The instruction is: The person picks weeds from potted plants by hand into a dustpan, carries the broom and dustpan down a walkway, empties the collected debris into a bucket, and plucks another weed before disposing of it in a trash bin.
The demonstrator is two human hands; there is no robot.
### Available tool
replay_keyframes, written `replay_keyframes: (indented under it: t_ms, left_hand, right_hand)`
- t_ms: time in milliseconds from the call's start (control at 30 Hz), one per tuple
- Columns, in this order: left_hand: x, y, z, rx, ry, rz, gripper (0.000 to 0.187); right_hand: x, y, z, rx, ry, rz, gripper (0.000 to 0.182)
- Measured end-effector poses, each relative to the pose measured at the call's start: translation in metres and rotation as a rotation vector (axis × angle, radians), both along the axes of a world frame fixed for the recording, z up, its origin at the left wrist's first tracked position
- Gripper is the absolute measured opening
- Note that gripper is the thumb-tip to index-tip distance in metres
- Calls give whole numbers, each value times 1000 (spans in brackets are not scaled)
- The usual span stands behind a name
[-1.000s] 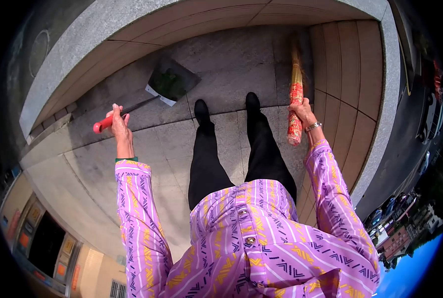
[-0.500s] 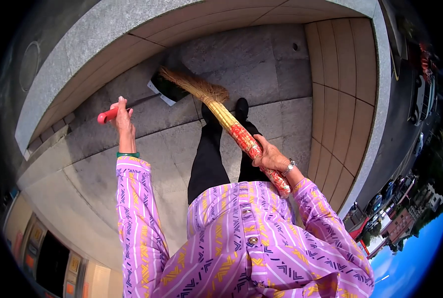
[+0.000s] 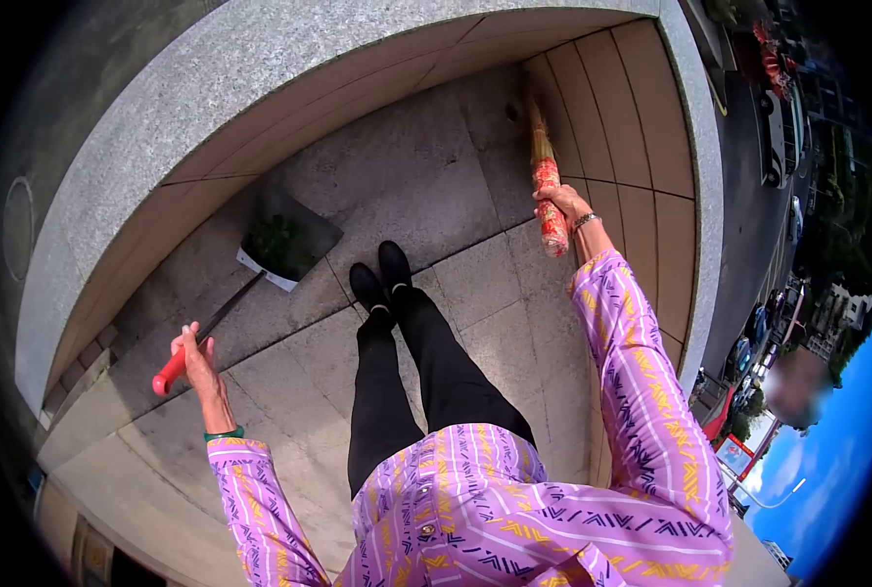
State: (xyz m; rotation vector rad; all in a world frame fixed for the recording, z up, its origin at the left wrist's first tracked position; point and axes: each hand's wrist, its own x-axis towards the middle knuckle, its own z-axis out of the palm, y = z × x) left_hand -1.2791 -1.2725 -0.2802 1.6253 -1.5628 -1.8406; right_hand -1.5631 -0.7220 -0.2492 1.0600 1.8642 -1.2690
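Observation:
My left hand (image 3: 199, 358) is closed around the red grip of a long-handled dustpan (image 3: 280, 282). Its thin dark shaft runs to the pan, which rests on the paving left of my shoes with green leaves (image 3: 281, 243) in it. Out to the right, my right hand (image 3: 565, 207) is wrapped round the red patterned handle of a straw broom (image 3: 546, 174). The broom's bristles point away from me into the corner by the tiled wall; their tips are in shadow and hard to make out.
A low curved wall with a grey stone top (image 3: 260, 73) bounds the paving ahead, and its tiled side (image 3: 642, 147) runs along the right. My black shoes (image 3: 381, 276) stand on the stone slabs (image 3: 397, 186). Beyond the wall, parked vehicles (image 3: 775, 137) line a road.
My right hand has swung the broom from above the dustpan to the far right corner. The leaves in the pan now show. My left hand and the dustpan appear lower and further left in view.

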Motion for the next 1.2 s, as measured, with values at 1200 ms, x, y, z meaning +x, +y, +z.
replay_keyframes:
  t_ms: [1200]
  left_hand:
    - [20, -8, -5, 111, 6, 79, 31]
  right_hand:
    - [115, 10, 97, 347, 28, 846, 54]
